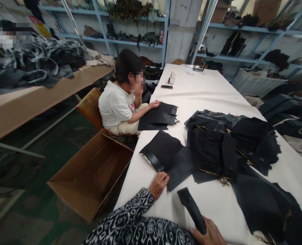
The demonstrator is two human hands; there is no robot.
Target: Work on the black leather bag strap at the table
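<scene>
My left hand (159,184) rests on the white table (207,92), fingers on the near corner of a flat black leather piece (179,168). A second black piece with a glossy strap (161,149) lies just beyond it. At the bottom edge my right hand (209,234) is closed around a black tool handle (191,207) that points up towards the leather. A heap of black leather pieces with gold fittings (232,146) covers the table to the right.
A co-worker in a white shirt (117,105) sits at the table's left side with a hand on black pieces (161,117). An open cardboard box (94,177) stands on the floor at left. A phone (166,86) lies farther along. Shelves line the back wall.
</scene>
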